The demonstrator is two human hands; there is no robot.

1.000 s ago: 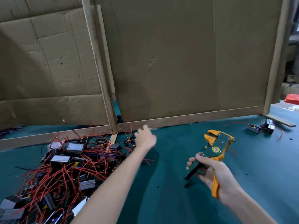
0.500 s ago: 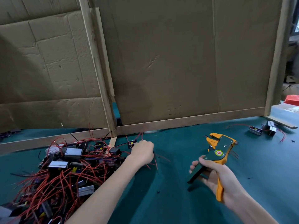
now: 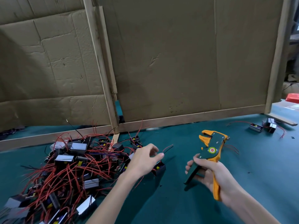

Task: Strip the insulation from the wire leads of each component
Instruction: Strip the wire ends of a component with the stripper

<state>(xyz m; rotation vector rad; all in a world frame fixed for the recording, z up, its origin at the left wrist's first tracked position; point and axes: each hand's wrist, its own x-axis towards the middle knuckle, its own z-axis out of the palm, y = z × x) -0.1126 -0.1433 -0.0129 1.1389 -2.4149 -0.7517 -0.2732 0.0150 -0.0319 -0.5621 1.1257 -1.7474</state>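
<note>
component: black box just under my left fingers, beside the pile; leads poke past them.
left hand: loosely curled, blurred; i cannot tell if it grips.
right hand: wrapped round wire stripper, jaws gaping.
pile: cut off bottom left.

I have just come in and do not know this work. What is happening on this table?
A person is preparing to strip wire leads. The right hand grips an orange and dark green wire stripper, jaws open and empty. The left hand pinches the leads of a small black box component beside a tangled pile of similar components with red wires on the green table. The leads are not yet in the tool. Some more components lie apart, far right.
</note>
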